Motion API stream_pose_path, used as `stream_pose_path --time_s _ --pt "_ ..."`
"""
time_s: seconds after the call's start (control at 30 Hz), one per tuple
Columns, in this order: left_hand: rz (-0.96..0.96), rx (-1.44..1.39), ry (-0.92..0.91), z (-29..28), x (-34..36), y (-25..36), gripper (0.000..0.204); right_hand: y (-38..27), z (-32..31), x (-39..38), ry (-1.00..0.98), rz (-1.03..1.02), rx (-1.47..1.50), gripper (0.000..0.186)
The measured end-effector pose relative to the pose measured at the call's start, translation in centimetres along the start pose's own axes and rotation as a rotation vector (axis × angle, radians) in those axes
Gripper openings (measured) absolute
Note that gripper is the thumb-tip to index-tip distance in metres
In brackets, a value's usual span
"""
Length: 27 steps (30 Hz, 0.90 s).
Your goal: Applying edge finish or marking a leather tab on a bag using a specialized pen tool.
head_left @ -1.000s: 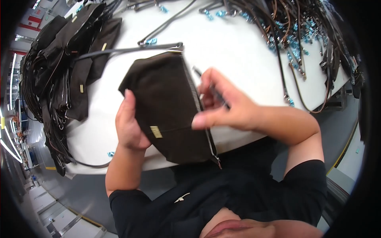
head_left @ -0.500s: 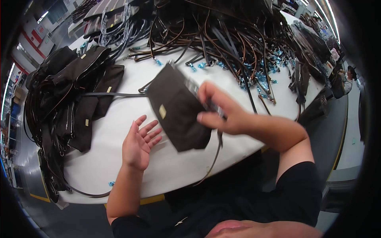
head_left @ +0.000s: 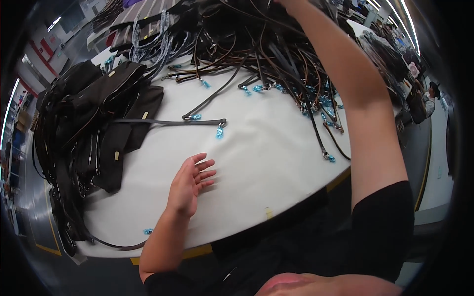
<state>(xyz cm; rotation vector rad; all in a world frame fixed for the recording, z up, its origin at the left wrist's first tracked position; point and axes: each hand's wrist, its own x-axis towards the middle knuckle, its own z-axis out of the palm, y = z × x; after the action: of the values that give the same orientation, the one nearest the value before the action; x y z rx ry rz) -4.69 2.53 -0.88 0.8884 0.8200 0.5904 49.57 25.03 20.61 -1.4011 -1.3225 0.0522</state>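
My left hand hovers over the near middle of the white table, fingers apart, holding nothing. A dark strap lies beyond it, its metal clasp wrapped in blue film. My right arm stretches to the far side, over a heap of dark straps. Only a bit of my right hand shows at the top edge; its fingers, and anything in them, are hidden. Left of my left hand, several dark fabric bags with pale labels lie piled up.
Striped grey pieces and handles wrapped in clear film are stacked at the far left. More dark goods lie at the far right, where a person is seen. The table's curved front edge runs close to my body.
My right hand has gone from the middle of the table to the far edge. The dark bag it held is out of sight. My left hand has shifted slightly right, still open.
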Motion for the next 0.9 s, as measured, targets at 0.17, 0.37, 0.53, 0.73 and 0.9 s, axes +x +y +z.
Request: stream_pose_path --time_s 0.17,0.37,0.53,0.73,0.9 --pt "0.018 0.106 0.035 -1.6 -1.9 -0.3 0.052 -3.9 10.4 -21.8 -0.183 -0.044 -0.092 0.03" --pt "0.098 0.365 0.025 -1.3 -1.6 -0.6 0.039 -7.0 9.5 -36.8 -0.499 -0.111 -0.092 0.017" --pt "0.422 0.954 0.169 -0.5 -2.0 1.1 0.033 -6.5 8.8 -41.2 -0.471 -0.202 -0.042 0.016" --pt "0.481 1.662 0.595 -8.3 -0.4 6.2 0.036 -6.7 9.2 -41.1 -0.493 -0.303 -0.1 0.016" --pt "0.18 1.95 0.98 -17.0 -0.4 7.4 0.042 -7.1 9.2 -41.4 -0.545 -0.326 -0.124 0.018"
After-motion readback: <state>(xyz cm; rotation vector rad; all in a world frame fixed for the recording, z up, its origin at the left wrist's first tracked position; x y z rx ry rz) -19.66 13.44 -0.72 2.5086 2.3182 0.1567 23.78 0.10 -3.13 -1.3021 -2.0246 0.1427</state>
